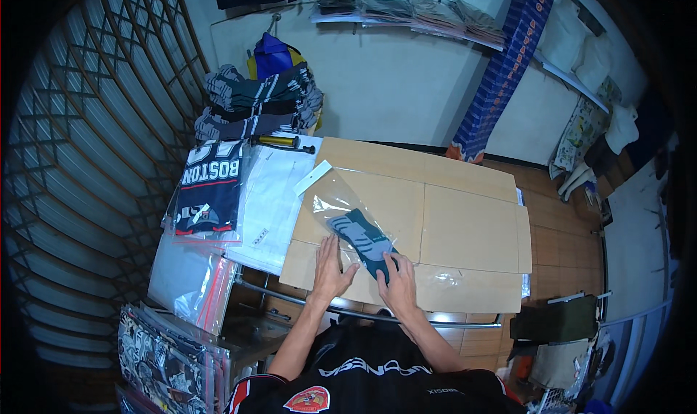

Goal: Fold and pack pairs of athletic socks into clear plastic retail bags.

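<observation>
Teal-and-grey socks [361, 238] lie slantwise inside a clear plastic bag [335, 191] with a white header strip at its far left end. The bag rests on a sheet of tan cardboard [465, 229]. My left hand [332, 272] is open, fingers stretched forward beside the near left edge of the bag, its thumb apart. At the near right end of the bag, my right hand [397, 282] has its bent fingers and thumb on the end of the socks. The part of the bag under those fingers is hidden.
A bagged navy jersey [210, 189] and white sheets [267, 196] lie left of the cardboard. Behind them stand piled patterned socks [258, 102] and a yellow-black hand pump [276, 141]. A metal rail [435, 324] crosses the near edge. A folding lattice gate [94, 160] borders the left.
</observation>
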Available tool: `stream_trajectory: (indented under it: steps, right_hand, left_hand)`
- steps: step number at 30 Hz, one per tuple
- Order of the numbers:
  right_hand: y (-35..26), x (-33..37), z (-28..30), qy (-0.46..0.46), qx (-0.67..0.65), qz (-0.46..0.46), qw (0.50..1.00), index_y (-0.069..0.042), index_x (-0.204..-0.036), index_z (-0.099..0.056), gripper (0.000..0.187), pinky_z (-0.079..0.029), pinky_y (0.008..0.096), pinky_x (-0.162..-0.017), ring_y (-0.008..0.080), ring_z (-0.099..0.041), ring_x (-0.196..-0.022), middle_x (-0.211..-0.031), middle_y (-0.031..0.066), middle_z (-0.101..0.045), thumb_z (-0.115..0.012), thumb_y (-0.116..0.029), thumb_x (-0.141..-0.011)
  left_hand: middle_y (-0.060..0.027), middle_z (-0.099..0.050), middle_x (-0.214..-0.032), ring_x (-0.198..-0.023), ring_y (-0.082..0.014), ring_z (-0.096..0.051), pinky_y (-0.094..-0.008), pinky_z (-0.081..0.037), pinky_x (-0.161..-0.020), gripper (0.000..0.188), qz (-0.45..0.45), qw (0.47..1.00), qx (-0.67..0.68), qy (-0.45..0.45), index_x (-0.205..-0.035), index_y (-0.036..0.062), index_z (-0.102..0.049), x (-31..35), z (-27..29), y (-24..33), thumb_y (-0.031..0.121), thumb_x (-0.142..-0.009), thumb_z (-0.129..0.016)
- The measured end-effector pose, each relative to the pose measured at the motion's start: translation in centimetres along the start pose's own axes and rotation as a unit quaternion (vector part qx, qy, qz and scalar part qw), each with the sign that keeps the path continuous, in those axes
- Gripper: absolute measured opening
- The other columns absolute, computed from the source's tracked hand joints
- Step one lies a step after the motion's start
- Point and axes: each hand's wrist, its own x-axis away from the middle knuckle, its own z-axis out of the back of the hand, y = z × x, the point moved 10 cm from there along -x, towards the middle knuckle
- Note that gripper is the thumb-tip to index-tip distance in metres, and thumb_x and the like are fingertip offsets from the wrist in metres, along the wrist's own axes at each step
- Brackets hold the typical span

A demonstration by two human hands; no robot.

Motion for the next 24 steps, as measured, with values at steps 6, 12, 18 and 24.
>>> stream_trajectory:
  steps: [6,12,18,24]
  right_hand:
    - [-0.7,-1.9,-1.4,0.001,-0.031,0.037,0.999,0.003,-0.132,-0.059,0.050,-0.043,0.0501,-0.108,0.0416,-0.054,-0.122,-0.129,0.0238,-0.059,-0.072,-0.008,-0.086]
    - [0.3,0.6,1.0,0.009,-0.040,0.017,0.999,0.000,-0.122,-0.066,0.038,-0.046,0.0484,-0.102,0.0396,-0.056,-0.116,-0.124,0.0234,-0.060,-0.070,-0.004,-0.084]
    - [1.4,0.9,0.1,-0.004,-0.005,0.003,1.000,-0.004,-0.113,-0.073,0.030,-0.047,0.0440,-0.092,0.0312,-0.059,-0.108,-0.113,0.0128,-0.067,-0.069,-0.002,-0.083]
    - [0.1,-0.7,-1.7,-0.012,0.009,0.038,0.999,-0.004,-0.119,-0.072,0.037,-0.044,0.0450,-0.096,0.0295,-0.059,-0.112,-0.119,0.0094,-0.068,-0.066,0.000,-0.082]
  left_hand:
    - [-0.0306,-0.038,-0.157,-0.150,-0.0468,-0.028,-0.0522,-0.022,-0.124,0.094,0.005,1.000,-0.002,0.004,-0.152,-0.0109,-0.034,0.0,-0.1,-0.2,0.024,-0.080,-0.083]
    - [-0.0307,-0.038,-0.156,-0.149,-0.0469,-0.029,-0.0511,-0.023,-0.124,0.094,0.003,1.000,0.007,0.008,-0.151,-0.0113,-0.034,0.2,0.1,-0.2,0.023,-0.079,-0.084]
    - [-0.0311,-0.039,-0.156,-0.149,-0.0469,-0.029,-0.0518,-0.022,-0.124,0.095,-0.002,1.000,0.004,0.000,-0.151,-0.0117,-0.034,-0.1,0.2,-0.1,0.022,-0.078,-0.084]
    - [-0.0311,-0.040,-0.155,-0.147,-0.0465,-0.033,-0.0513,-0.025,-0.123,0.096,-0.007,1.000,-0.006,0.002,-0.150,-0.0105,-0.037,-0.4,0.0,-0.3,0.025,-0.076,-0.087]
